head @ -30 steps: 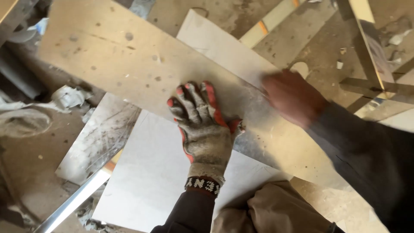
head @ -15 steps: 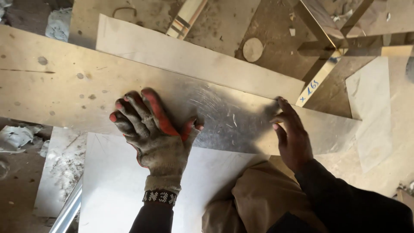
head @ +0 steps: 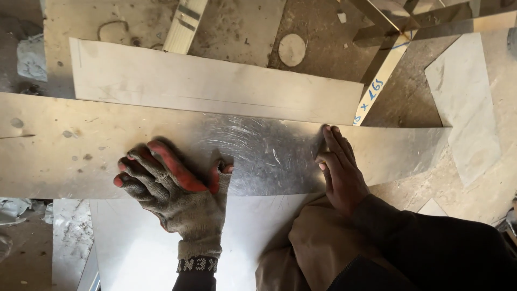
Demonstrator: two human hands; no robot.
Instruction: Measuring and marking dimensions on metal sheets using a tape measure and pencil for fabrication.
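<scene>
Hands flat and spread as I see them, gloved left hand [head: 175, 196] and bare right hand [head: 339, 170] pressing scratched metal sheet [head: 258, 153], holding nothing

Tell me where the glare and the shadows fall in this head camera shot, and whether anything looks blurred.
Head view: glare streaks the scratched middle of the metal sheet between the gloved left hand and the bare right hand; shadow darkens the left edge and lower right corner; the hands look sharp, with no obvious motion blur.
</scene>
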